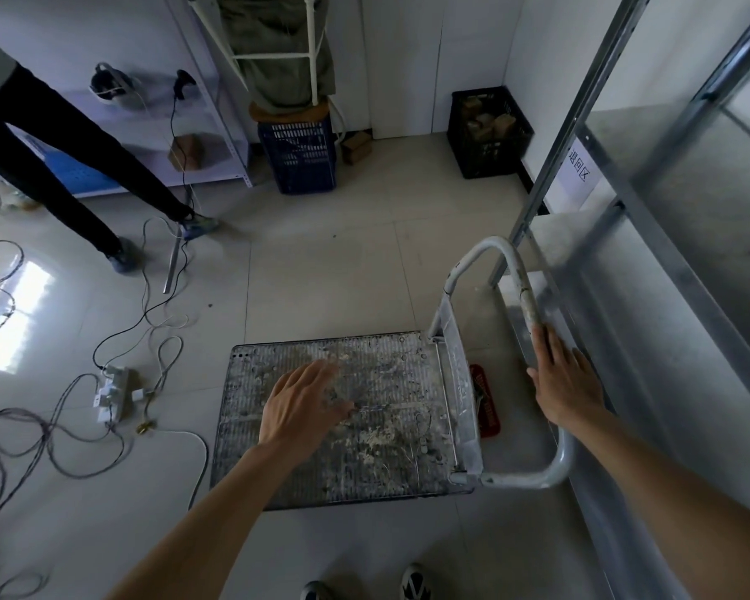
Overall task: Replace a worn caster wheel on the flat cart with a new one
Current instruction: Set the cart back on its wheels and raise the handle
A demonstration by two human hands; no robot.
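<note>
The flat cart stands upright on the tiled floor in front of me, its grey deck stained with white patches. Its grey tube handle rises on the right side. My left hand hovers over the deck with fingers spread, holding nothing. My right hand reaches to the handle with straight fingers, fingertips at the tube. A red item lies on the floor under the handle. No caster wheel is in sight; the deck hides the cart's underside.
A metal shelving rack stands close on the right. Cables and a power strip lie on the floor at left. Another person's legs stand at far left. A blue crate and a black crate sit by the back wall.
</note>
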